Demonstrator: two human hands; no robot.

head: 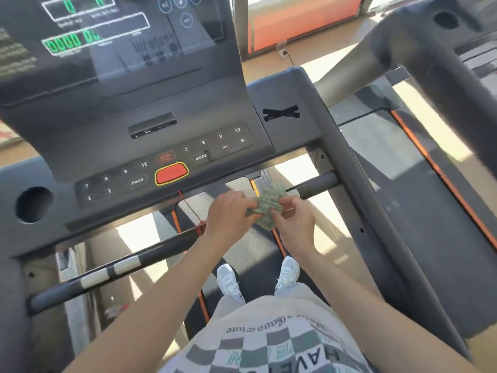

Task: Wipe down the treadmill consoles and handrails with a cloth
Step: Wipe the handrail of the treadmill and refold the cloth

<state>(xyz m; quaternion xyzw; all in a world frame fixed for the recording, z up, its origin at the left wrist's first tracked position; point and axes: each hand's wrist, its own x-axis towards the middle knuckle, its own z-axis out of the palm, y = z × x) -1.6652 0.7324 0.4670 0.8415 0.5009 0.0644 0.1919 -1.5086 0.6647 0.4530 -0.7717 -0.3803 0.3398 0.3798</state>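
Note:
A bunched green cloth [269, 204] hangs in the air just below the treadmill console [150, 146]. My left hand [228, 215] pinches its left side and my right hand [294, 220] grips its right side and lower part. The cloth sits between the two short front handrails: the left one [113, 267], black with white bands, and the right one [314, 185], whose inner end is close behind the cloth. The console's dark screen [107, 41] shows green digits, and a red stop button [172, 173] lies above my hands.
The right side rail [357, 200] runs down from the console's corner. A red safety cord [192, 211] hangs beneath the stop button. A cup hole [33, 204] is at the console's left. A neighbouring treadmill [435, 63] stands at right. My white shoes [228, 281] are on the belt.

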